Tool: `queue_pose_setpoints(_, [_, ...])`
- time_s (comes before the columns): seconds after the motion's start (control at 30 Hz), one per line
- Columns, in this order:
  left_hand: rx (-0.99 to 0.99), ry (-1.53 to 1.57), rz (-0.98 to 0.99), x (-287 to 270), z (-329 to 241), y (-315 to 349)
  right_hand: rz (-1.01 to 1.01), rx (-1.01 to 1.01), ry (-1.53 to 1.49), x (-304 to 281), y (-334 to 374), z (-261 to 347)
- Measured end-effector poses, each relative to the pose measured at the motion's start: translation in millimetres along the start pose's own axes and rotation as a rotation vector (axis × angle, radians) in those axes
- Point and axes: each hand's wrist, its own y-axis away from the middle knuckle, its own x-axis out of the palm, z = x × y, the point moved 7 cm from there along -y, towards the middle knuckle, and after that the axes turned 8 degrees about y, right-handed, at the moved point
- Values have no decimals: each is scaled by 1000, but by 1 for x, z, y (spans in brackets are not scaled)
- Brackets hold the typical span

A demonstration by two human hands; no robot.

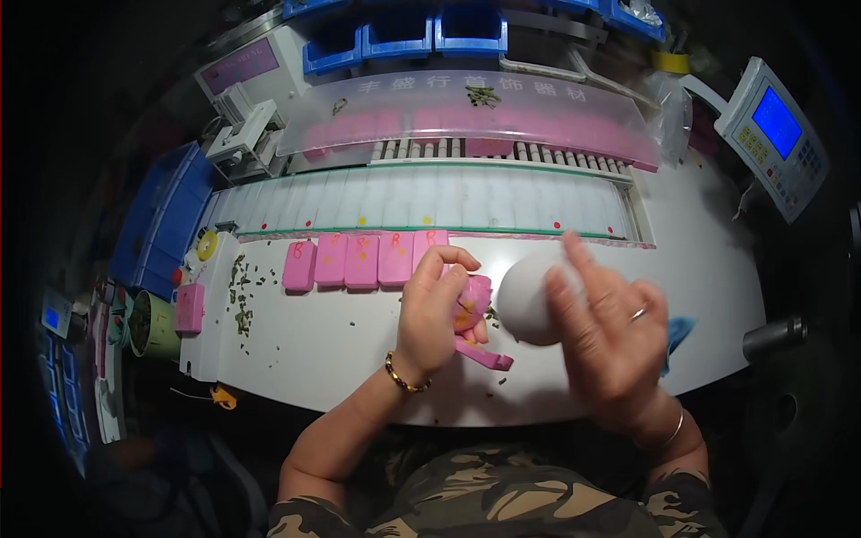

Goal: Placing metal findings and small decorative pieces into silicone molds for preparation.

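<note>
My left hand [430,309] is closed round a pink rubber mold [472,303], cut open, with yellowish marks on its inner face. Below those fingers a loose pink rubber strip [485,355] hangs out with a notched end. Just right of it, my right hand [613,336] is at a smooth white ball-like thing [529,298], thumb and fingers along its right side. The far side of that grip is hidden, and the raised fingertips are a little blurred. Beyond the left hand, several pink mold blocks [361,262] with handwritten marks stand in a row.
Dark scraps [242,296] litter the white table's left side. Behind the blocks runs a long row of white plates [430,197] with coloured dots. A control panel [773,134] with a blue screen stands at right, blue bins [399,36] at the back, a green cup [151,323] at left.
</note>
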Motion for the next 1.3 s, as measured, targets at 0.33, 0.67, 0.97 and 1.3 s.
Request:
queue_pose_setpoints(0.33, [129, 245, -65, -32, -6, -16, 395, 14, 121, 56, 55, -35])
queue_pose_setpoints(0.67, [149, 91, 134, -4, 11, -6, 431, 149, -246, 66, 32, -33])
queue_pose_setpoints(0.97, [314, -165, 458, 0, -14, 15, 272, 354, -1213, 84, 20, -12])
queue_pose_setpoints(1.3, [-80, -13, 598, -9, -26, 1, 448, 494, -1728, 116, -5, -2])
